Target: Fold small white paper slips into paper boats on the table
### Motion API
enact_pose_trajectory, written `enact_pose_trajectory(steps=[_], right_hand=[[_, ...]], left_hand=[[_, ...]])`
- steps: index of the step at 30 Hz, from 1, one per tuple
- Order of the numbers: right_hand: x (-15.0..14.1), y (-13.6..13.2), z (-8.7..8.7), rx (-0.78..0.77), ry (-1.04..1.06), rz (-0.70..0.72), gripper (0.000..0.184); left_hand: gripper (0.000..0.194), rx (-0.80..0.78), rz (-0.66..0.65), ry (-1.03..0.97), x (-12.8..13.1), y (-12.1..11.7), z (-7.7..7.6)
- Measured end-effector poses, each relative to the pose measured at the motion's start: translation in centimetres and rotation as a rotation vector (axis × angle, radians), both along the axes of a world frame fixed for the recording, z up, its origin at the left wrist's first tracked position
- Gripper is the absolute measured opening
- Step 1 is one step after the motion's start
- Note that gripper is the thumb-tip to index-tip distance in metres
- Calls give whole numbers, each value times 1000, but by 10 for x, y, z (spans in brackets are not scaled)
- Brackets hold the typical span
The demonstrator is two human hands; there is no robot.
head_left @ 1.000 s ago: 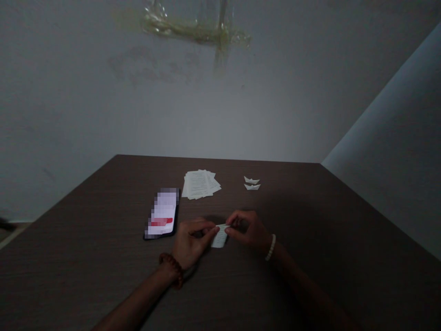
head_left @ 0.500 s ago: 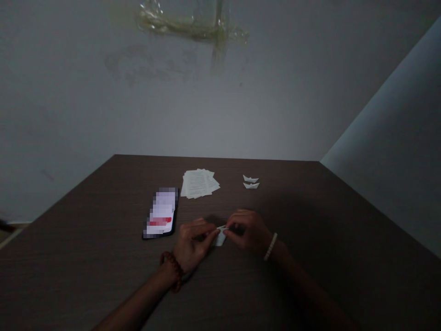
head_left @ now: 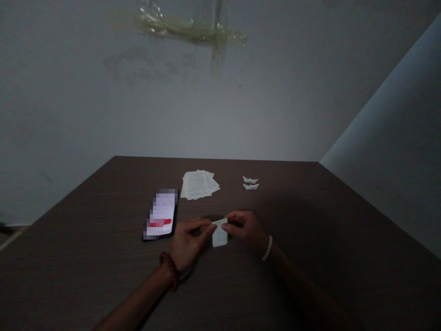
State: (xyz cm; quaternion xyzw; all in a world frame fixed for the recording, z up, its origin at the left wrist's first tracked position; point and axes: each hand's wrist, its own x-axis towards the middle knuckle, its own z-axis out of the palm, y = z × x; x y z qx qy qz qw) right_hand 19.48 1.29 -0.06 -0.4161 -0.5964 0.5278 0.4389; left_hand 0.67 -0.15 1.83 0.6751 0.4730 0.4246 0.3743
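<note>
Paper slip (head_left: 220, 236): small, white, lines of print on the face toward you; between your two hands, over the near-middle part of the desk (head_left: 103, 220). Cannot tell whether its lower edge touches the wood-grain top.
Left hand (head_left: 189, 242): thumb and forefinger pinched together on the slip's upper left corner; the other fingers curl behind.
Right hand (head_left: 248, 233): thumb pressed on the slip's upper right part, forefinger at the top edge; a narrow pinch, like your left.
Wrists: reddish-brown bead bracelet (head_left: 168, 263) on your left, pale bead bracelet (head_left: 268, 248) on your right.
Phone (head_left: 162, 214): flat, left of your left hand, screen lit and pixelated, red band toward its near end.
Printed sheets (head_left: 197, 185): loose, fanned pile beyond your hands, just past the phone's far end.
Paper boats: two, white, right of the pile; one (head_left: 250, 180) close behind the other (head_left: 251, 187).
Wall (head_left: 275, 105): grey, stained, yellowish tape (head_left: 186, 33) across the upper part.
</note>
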Motion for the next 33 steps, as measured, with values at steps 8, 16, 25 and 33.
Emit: enact_pose_trajectory(steps=[8, 16, 25, 33], right_hand=[[1, 2, -3, -72, 70, -11, 27], [0, 0, -3, -71, 85, -33, 26], [-1, 0, -2, -73, 92, -48, 21], [-2, -1, 1, -49, 62, -71, 23]], left_hand=[[28, -18, 13, -35, 2, -1, 1], [26, -57, 45, -38, 3, -2, 5], [25, -116, 79, -73, 3, -1, 0], [24, -111, 67, -106, 2, -1, -4]])
